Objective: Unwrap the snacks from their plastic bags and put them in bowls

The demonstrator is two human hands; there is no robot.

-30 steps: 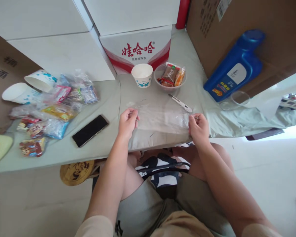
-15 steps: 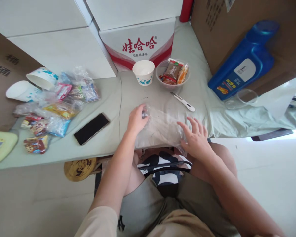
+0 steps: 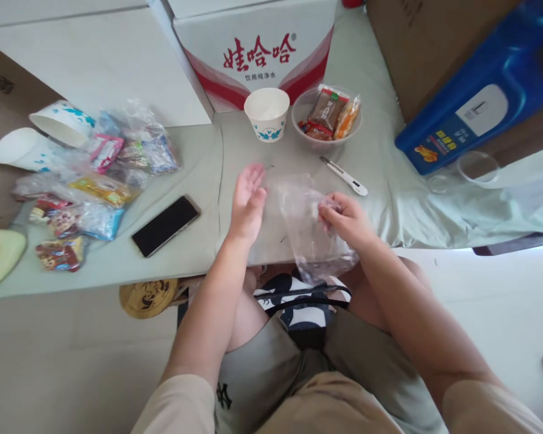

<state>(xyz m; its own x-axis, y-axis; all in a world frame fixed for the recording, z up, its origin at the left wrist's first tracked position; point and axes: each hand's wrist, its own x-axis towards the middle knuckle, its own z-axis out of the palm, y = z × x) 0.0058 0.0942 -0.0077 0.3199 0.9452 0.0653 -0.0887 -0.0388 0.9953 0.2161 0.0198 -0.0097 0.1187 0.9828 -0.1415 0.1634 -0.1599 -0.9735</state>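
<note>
A clear plastic bag (image 3: 301, 208) hangs from my right hand (image 3: 344, 220), whose fingers are closed on its crumpled upper part. The bag's lower end droops over the front edge of the table. To its left, my left hand (image 3: 248, 202) is raised with the fingers apart and the palm turned toward the bag, holding nothing. Beyond my right hand lies a white utility knife (image 3: 346, 176). Behind the hands stand a paper cup (image 3: 266, 114) with blue leaves and a clear plastic bowl (image 3: 305, 137) of wrapped snacks.
A black phone (image 3: 166, 226) lies left of my left hand. Farther left are wrapped snacks (image 3: 104, 187) and two tipped paper cups (image 3: 22, 150). A white carton (image 3: 257, 57) closes off the back. On the right, a blue bottle (image 3: 475, 108) leans near a clear plastic cup (image 3: 478, 169).
My left hand has let go of the plastic bag and opened. My right hand, spread before, has closed on the bag and drawn it up and to the right. The view has shifted slightly.
</note>
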